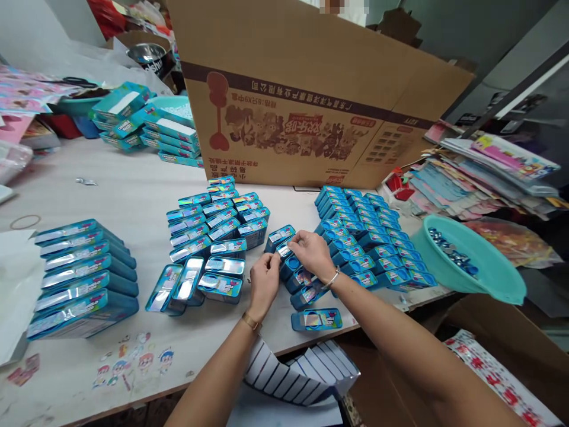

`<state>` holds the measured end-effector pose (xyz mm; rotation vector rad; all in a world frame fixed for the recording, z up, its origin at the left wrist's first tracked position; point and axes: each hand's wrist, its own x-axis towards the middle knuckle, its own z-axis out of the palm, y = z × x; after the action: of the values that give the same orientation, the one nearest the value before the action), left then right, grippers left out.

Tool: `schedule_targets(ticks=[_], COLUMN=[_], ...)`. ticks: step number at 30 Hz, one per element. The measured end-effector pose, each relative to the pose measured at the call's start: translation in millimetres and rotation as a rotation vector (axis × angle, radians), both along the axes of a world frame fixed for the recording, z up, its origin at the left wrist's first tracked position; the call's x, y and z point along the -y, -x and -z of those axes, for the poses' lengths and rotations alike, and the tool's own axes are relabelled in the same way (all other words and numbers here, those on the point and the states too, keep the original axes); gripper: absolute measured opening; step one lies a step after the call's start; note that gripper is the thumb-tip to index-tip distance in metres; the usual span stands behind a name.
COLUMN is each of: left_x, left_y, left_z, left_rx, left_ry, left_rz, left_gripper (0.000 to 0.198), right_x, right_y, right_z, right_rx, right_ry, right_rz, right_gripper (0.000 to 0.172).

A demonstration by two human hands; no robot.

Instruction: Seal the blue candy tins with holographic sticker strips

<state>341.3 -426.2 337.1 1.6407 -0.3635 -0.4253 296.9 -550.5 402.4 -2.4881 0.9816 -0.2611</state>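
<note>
In the middle of the table, both hands meet at the top of a small blue box [284, 253] with a shiny silver strip. My left hand [264, 281] is closed, its fingertips pinched at the box's near left edge. From the right, my right hand [313, 254] pinches at the strip on the box's top; the fingers partly hide it. Another blue box [281, 236] stands just behind. More boxes with round openings stand under and beside my right hand. One single box [316, 320] stands nearer the table's front edge.
Boxes with shiny tops [222, 228] stand left of my hands, with a row [84, 279] farther left. A packed block of boxes [382, 237] stands right, beside a turquoise basin [480, 267] of shiny blue pieces. A large carton [302, 89] rises behind; white boxes [302, 376] lie below the edge.
</note>
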Motion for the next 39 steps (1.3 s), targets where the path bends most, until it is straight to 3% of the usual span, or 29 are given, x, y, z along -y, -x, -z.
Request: schedule_targets(ticks=[4, 16, 22, 27, 33, 36, 39], left_x=[7, 13, 15, 19, 15, 2, -11], left_y=[3, -1, -1, -7, -6, 5, 21], left_z=[6.6, 21.3, 18.6, 19.9, 22.5, 14.3, 4.5], left_rx=[-0.064, -0.115, -0.164, -0.201, -0.173, -0.107, 0.076], left_ry=[0.082, 0.133, 0.167, 0.167, 0.170, 0.189, 0.237], left_rz=[-0.008, -0.063, -0.069, -0.023, -0.017, -0.080, -0.086], left_gripper=[0.040, 0.041, 0.059, 0.065, 0.062, 0.053, 0.039], right_x=[-1, 18, 21, 24, 19, 17, 16], right_y=[0, -14, -16, -19, -18, -15, -10], right_z=[-3.8, -10.3, -6.5, -4.9, -8.3, -10.6, -9.1], right_rx=[-0.057, -0.154, -0.162, -0.183, -0.099, -0.022, 0.061], right_ry=[0.033, -0.014, -0.012, -0.031, -0.066, -0.137, -0.213], right_rz=[-0.007, 0.058, 0.084, 0.093, 0.101, 0.072, 0.059], right_gripper=[0.011, 0.031, 0.056, 0.036, 0.026, 0.025, 0.037])
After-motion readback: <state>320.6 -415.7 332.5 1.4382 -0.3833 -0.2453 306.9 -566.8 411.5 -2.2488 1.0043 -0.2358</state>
